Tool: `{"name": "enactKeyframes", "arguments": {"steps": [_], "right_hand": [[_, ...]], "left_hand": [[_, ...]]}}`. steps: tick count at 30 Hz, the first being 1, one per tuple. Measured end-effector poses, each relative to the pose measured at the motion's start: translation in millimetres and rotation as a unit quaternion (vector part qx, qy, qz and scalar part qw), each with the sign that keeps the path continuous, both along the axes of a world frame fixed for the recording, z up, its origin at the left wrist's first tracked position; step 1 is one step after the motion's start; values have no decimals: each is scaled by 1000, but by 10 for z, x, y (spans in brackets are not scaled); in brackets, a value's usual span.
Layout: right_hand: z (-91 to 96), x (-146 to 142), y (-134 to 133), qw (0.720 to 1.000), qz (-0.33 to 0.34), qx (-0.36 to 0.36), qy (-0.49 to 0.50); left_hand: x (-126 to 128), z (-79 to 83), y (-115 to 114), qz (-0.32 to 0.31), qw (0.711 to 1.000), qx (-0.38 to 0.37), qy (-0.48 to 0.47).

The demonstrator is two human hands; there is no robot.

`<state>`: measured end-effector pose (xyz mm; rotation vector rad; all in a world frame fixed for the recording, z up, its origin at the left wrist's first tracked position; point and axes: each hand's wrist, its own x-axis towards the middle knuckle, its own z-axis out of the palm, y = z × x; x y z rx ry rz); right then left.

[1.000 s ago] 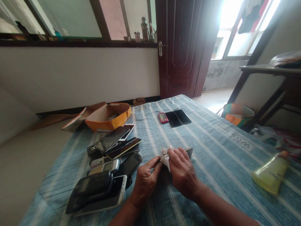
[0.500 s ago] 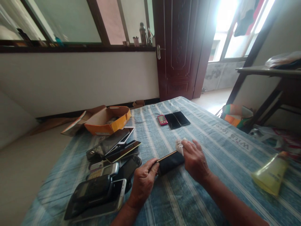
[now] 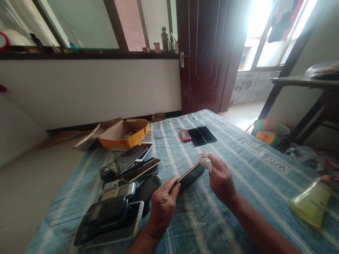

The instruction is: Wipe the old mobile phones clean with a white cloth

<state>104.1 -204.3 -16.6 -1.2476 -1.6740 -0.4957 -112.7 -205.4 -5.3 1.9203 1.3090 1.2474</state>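
My left hand [image 3: 164, 201] is closed on the near end of a black smartphone [image 3: 192, 179] with a gold edge, held tilted above the striped cloth. In my right hand [image 3: 221, 178] is a crumpled white tissue [image 3: 205, 161], pinched in the fingers and touching the phone's far end. To the left of my left hand lies a heap of old phones [image 3: 119, 190], several of them overlapping. Farther off, a small red phone [image 3: 184, 135] lies beside two dark phones [image 3: 202, 135] placed side by side.
An open orange cardboard box [image 3: 124, 135] stands at the bed's far left edge, its lid folded back. On the right sits a yellow translucent packet or bottle [image 3: 310, 203]. The striped cloth [image 3: 212, 229] covers the surface. A dark red door [image 3: 203, 60] stands behind.
My right hand has shifted slightly up with the tissue at the phone's far end. The phone has tilted more onto its edge, showing less of its face. The whole view has shifted a little.
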Motion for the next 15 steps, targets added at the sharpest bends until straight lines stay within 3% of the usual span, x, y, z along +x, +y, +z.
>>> {"name": "enactKeyframes", "arguments": {"steps": [10,15], "right_hand": [[-13,-604,-180,990,93,-1,-106],[-7,-472,-63,994,65,-16,-92]], "left_hand": [[-3,2,19,-30,999,-32,-25],[-12,10,59,-7,993,-96,-69]]}}
